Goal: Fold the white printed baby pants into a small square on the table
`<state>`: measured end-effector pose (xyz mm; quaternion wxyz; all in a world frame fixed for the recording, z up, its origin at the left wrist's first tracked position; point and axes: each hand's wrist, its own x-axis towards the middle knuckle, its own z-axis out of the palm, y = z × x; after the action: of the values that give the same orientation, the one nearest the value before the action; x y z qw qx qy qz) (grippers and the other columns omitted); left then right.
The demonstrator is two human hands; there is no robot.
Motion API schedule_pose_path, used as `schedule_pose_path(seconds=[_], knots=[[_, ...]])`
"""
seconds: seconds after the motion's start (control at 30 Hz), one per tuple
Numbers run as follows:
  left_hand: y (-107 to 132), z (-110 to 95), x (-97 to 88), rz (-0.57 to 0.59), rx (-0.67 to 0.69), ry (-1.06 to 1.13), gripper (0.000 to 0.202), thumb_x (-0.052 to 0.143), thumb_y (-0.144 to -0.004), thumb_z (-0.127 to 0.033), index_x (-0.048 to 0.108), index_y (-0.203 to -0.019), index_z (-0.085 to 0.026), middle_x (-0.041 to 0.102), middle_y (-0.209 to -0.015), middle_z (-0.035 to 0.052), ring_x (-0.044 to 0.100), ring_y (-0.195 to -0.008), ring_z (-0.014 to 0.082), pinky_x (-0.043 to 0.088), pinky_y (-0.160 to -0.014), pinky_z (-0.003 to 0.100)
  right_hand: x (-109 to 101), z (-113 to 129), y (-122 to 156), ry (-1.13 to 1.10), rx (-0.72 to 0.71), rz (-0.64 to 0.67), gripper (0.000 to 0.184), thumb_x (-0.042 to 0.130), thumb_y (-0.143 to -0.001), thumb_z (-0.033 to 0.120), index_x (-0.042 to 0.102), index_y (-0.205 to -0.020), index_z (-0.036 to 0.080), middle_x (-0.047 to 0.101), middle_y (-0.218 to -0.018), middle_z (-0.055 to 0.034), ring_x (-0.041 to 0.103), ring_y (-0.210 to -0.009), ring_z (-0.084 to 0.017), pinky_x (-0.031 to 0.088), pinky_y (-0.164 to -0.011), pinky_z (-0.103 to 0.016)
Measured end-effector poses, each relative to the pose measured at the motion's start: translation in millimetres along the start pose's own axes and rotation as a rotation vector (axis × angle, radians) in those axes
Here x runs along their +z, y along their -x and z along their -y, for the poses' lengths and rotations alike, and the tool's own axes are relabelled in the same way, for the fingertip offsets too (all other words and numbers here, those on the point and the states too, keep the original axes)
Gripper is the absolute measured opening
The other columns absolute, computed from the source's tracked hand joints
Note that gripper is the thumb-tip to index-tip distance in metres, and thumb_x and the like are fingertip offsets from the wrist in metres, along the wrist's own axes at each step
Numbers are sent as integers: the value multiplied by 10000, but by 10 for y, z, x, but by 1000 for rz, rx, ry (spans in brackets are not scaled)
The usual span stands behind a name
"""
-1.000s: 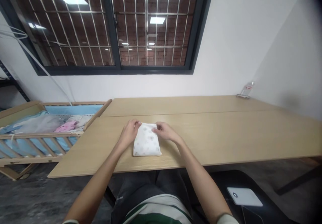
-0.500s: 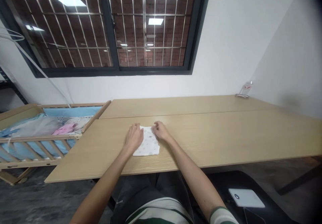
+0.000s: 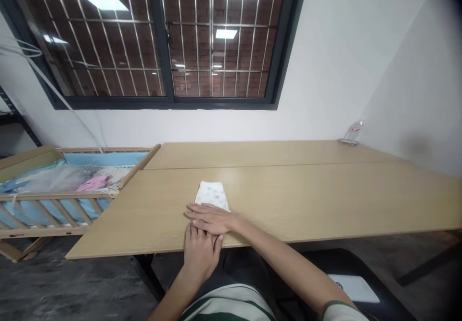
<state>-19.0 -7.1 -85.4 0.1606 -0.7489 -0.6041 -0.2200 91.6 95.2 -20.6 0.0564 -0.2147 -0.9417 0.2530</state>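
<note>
A small folded white cloth [image 3: 212, 195] with a faint print lies on the wooden table [image 3: 306, 200], a little back from the front edge. My right hand [image 3: 211, 218] lies flat on the table with its fingers stretched out to the left, covering the cloth's near edge. My left hand [image 3: 200, 250] rests at the table's front edge, fingers extended and tucked under my right hand. Neither hand holds anything.
A wooden baby cot [image 3: 61, 186] with blue lining and pink and white clothes stands to the left, against the table. A small clear object [image 3: 352, 133] sits at the far right back of the table. A white device [image 3: 355, 288] lies on a dark seat at lower right.
Both hands left the far corners of the cloth and drew back toward me. They now lie stacked flat at the cloth's near edge; the cloth looks smaller and more tightly folded.
</note>
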Motion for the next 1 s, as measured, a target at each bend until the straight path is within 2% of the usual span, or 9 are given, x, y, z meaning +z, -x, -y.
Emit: schedule_pose_path(seconds=[0.1,0.23,0.33,0.43,0.63,0.8,0.87,0.93,1.0], knots=[[-14,7,-14,18,-19,24,527,449,-972,-458,681,-1261,-84,631,-1321,256,539,-1278,412,407,-1063,561,-59,-220,-53,22,72,-13,586,290,-1057,561,293,-1587,314,214,-1671,-8,128,-1555,-193,51,-1258,-419],[-6,-8,-39,27,-50,93,568,461,-964,-472,583,-1398,-126,519,-1466,254,453,-1367,439,378,-1088,596,-190,-544,-151,99,145,-98,617,336,-1032,597,324,-1580,315,227,-1665,-11,117,-1557,-213,13,-1257,-420],[-5,-9,-29,19,-63,111,569,465,-962,-474,548,-1437,-172,517,-1483,223,455,-1372,424,381,-1090,602,-293,-757,-223,124,219,-158,648,335,-1026,604,298,-1592,291,201,-1669,-25,111,-1558,-217,21,-1256,-426],[-13,4,-20,26,-52,115,577,456,-967,-477,548,-1436,-153,510,-1481,243,461,-1365,433,379,-1089,606,-356,-873,-269,107,258,-201,681,329,-1022,610,294,-1598,247,204,-1667,-58,130,-1556,-234,35,-1256,-434],[-14,15,-42,45,-51,110,582,466,-971,-484,536,-1447,-156,498,-1491,240,459,-1368,424,384,-1093,580,-344,-899,-310,89,263,-217,675,316,-1021,606,326,-1588,241,239,-1659,-66,148,-1552,-246,40,-1254,-444],[-45,83,-29,42,-26,86,575,494,-964,-477,555,-1418,-130,530,-1456,250,503,-1335,408,416,-1071,558,-301,-916,-321,110,275,-208,705,322,-1019,608,288,-1601,211,200,-1673,-90,103,-1559,-248,19,-1251,-436],[-86,189,-32,56,-9,77,499,474,-981,-411,591,-1367,-117,580,-1407,240,558,-1285,376,425,-1070,538,-289,-889,-286,83,270,-269,719,357,-1012,613,292,-1598,201,182,-1678,-110,76,-1562,-256,39,-1250,-442],[-133,336,-46,79,13,104,402,428,-1001,-313,630,-1300,-136,644,-1343,195,617,-1213,322,430,-1077,508,-278,-819,-208,33,258,-385,708,413,-1002,605,348,-1574,193,196,-1672,-135,86,-1559,-276,100,-1245,-460],[-169,486,-63,104,48,161,359,391,-1013,-257,659,-1234,-167,685,-1295,144,647,-1161,279,440,-1076,475,-261,-697,-78,-12,234,-506,631,481,-992,568,466,-1503,197,297,-1630,-154,197,-1531,-293,191,-1225,-469]])
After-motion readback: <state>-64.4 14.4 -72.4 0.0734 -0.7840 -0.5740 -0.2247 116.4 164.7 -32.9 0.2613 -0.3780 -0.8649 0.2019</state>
